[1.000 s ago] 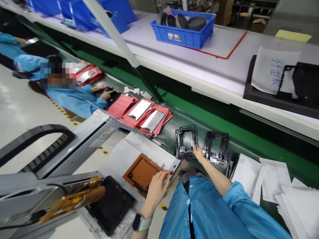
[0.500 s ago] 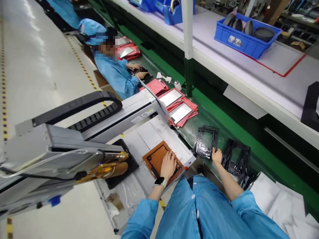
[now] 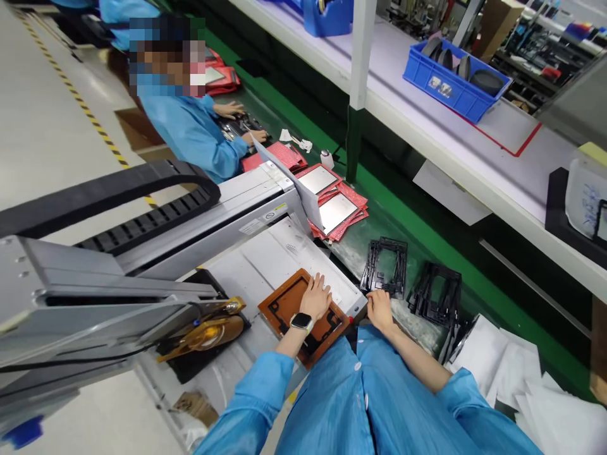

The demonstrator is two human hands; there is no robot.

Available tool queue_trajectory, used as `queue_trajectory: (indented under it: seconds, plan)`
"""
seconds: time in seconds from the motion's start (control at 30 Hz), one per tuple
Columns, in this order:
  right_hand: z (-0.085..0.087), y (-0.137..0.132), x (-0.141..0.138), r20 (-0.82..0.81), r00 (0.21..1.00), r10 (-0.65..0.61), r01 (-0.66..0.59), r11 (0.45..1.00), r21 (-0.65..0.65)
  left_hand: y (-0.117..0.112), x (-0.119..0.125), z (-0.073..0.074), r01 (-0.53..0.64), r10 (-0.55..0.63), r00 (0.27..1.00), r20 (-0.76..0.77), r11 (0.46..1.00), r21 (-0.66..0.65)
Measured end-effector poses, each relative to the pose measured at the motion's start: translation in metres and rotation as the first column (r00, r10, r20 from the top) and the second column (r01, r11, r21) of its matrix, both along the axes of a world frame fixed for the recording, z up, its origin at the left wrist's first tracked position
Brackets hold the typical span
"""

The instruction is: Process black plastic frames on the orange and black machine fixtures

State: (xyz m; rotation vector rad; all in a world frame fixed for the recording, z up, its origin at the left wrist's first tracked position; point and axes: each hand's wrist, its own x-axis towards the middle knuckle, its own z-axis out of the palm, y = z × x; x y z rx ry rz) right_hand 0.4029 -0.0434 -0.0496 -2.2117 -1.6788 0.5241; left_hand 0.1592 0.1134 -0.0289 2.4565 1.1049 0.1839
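Leaving the black frames (image 3: 385,270), the right hand (image 3: 379,309) is drawing back, loosely open; left hand (image 3: 317,297) staying spread on brown plate (image 3: 279,309)

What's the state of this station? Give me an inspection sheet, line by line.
Surface: grey machine bed beside a dark green belt.
Job's things: orange-brown fixture plate on the bed; black frame on the belt.
Clutter: second black frame stack, red pouches, white sheets.
Hands: left hand flat on the plate; right hand at the frame's near edge, contact unclear.
Cables: black cable chain; amber flex ribbon.
Surroundings: co-worker in a blue coat; blue bin on a white shelf.
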Motion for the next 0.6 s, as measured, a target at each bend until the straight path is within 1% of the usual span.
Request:
queue_trajectory:
  seconds: [0.07,0.13,0.17,0.2,0.27,0.3,0.37,0.47,0.53,0.6]
  plan:
    - [0.003,0.004,-0.015,0.003,0.994,0.112,-0.112,0.993,-0.044,-0.005,-0.001,0.017,-0.042,0.042,0.999,0.017,0.999,0.021]
    - [0.007,0.008,-0.029,0.005,0.961,0.276,-0.275,0.959,-0.074,-0.015,-0.005,0.036,-0.083,0.083,0.997,0.009,0.996,0.045]
    - [0.010,0.010,-0.037,0.001,0.924,0.382,-0.381,0.921,-0.080,-0.022,-0.008,0.046,-0.097,0.097,0.995,-0.003,0.994,0.055]
    - [0.011,0.012,-0.045,-0.004,0.869,0.495,-0.493,0.866,-0.081,-0.030,-0.010,0.055,-0.104,0.105,0.994,-0.014,0.993,0.061]
    - [0.012,0.013,-0.065,0.005,0.733,0.680,-0.678,0.732,-0.072,-0.046,-0.013,0.071,-0.125,0.127,0.992,-0.026,0.990,0.070]
    - [0.010,0.013,-0.074,0.024,0.673,0.739,-0.736,0.673,-0.069,-0.053,-0.014,0.077,-0.149,0.152,0.988,-0.027,0.986,0.075]
    - [0.003,0.010,-0.089,0.075,0.587,0.806,-0.803,0.592,-0.074,-0.066,-0.014,0.086,-0.216,0.218,0.976,-0.020,0.973,0.084]
    - [-0.010,0.004,-0.100,0.124,0.509,0.852,-0.851,0.520,-0.077,-0.078,-0.013,0.090,-0.295,0.295,0.955,0.010,0.953,0.066]
    - [-0.016,0.003,-0.101,0.116,0.487,0.866,-0.865,0.496,-0.069,-0.084,-0.013,0.090,-0.316,0.315,0.949,0.029,0.948,0.044]
    - [-0.018,0.008,-0.103,0.088,0.490,0.867,-0.866,0.496,-0.066,-0.088,-0.013,0.089,-0.333,0.332,0.942,0.039,0.942,0.030]
